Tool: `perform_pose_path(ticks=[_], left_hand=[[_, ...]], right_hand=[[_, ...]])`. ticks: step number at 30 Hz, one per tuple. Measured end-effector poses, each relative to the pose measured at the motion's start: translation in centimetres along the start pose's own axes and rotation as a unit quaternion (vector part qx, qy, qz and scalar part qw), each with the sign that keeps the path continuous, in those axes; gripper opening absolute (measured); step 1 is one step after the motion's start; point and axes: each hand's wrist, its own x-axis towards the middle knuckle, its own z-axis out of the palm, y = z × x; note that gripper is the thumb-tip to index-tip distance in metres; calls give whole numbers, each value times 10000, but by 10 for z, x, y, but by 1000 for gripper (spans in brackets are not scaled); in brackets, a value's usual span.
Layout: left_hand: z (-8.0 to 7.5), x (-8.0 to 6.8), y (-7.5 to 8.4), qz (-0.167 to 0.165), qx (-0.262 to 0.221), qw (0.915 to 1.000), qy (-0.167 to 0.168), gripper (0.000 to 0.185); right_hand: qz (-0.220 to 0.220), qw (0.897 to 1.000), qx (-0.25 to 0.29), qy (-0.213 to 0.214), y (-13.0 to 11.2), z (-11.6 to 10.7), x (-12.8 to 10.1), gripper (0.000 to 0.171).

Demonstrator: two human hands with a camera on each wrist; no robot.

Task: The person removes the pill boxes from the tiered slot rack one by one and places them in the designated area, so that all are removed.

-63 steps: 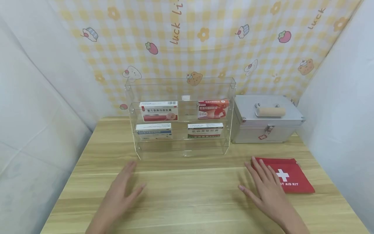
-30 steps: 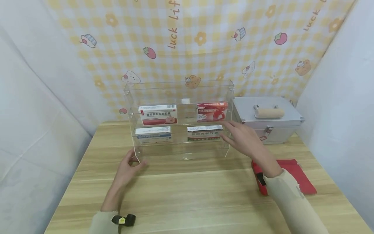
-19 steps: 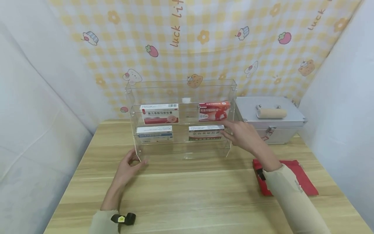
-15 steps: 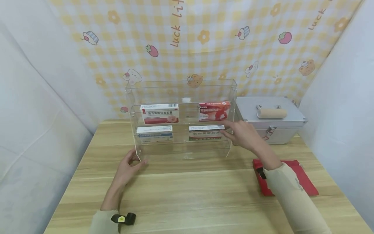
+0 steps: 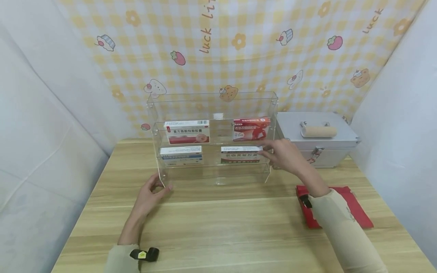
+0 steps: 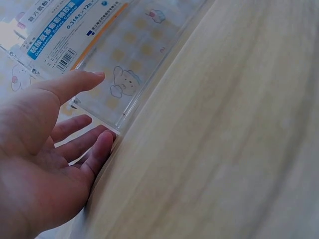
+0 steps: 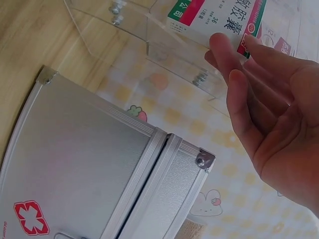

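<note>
A clear acrylic shelf (image 5: pixel 211 94) stands at the back of the wooden table (image 5: pixel 218 227) with medicine boxes on two tiers. My right hand (image 5: pixel 266 149) reaches to the right end of the lower tier. Its fingertips (image 7: pixel 219 42) touch the end of the white box with green and red print (image 5: pixel 241 154) (image 7: pixel 214 17). My left hand (image 5: pixel 164 185) rests on the table at the shelf's lower left corner. Its thumb (image 6: pixel 75 82) lies over the front pane and its fingers (image 6: pixel 94 149) lie against the base. Just above is a white and blue box (image 5: pixel 181 154) (image 6: pixel 65 30).
A silver metal case (image 5: pixel 317 148) (image 7: pixel 84 159) with a wooden handle (image 5: pixel 319 131) stands right of the shelf. A red first aid pouch (image 5: pixel 355 212) lies under my right forearm. The upper tier holds a white and red box (image 5: pixel 187 131) and a red box (image 5: pixel 251 129). White walls close in both sides.
Both hands left the table front: the right rose from beside the red pouch to the lower right box, the left went to the shelf's lower left corner. Little movement in the last half second.
</note>
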Motion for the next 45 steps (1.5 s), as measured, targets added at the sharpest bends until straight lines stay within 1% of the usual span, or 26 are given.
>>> perform_pose_path(ticks=[4,8,14,22,26,32,34,39,40,42,45], left_hand=[[0,1,0,47,-1,10000,10,66],[0,1,0,150,-53,9999,14,65],[1,2,0,212,-91,9997,20,63],[0,1,-2,188,-5,9998,17,65],[0,0,-2,162,29,9999,22,65],[1,-1,-2,158,-2,9999,0,65],[1,1,-7,139,-47,9999,0,65],[2,10,-33,105,-40,9999,77,65],[1,10,-36,109,-21,9999,94,65],[1,10,-35,91,16,9999,98,64],[-1,8,-28,62,-44,9999,70,63]], right_hand=[[210,9990,383,-60,0,-2,0,28],[284,9983,507,-3,-2,-6,0,28],[197,9982,541,140,-6,-20,-1,27],[119,9978,428,485,-17,-44,-5,27],[109,9977,435,512,-21,-49,-6,26],[252,9976,448,463,-21,-52,-10,26],[207,9975,410,545,-22,-54,-12,26],[44,9960,166,879,-27,-62,-15,24],[45,9957,135,911,-28,-64,-16,24],[55,9956,88,927,-31,-68,-17,25],[35,9961,95,880,-34,-72,-20,26]])
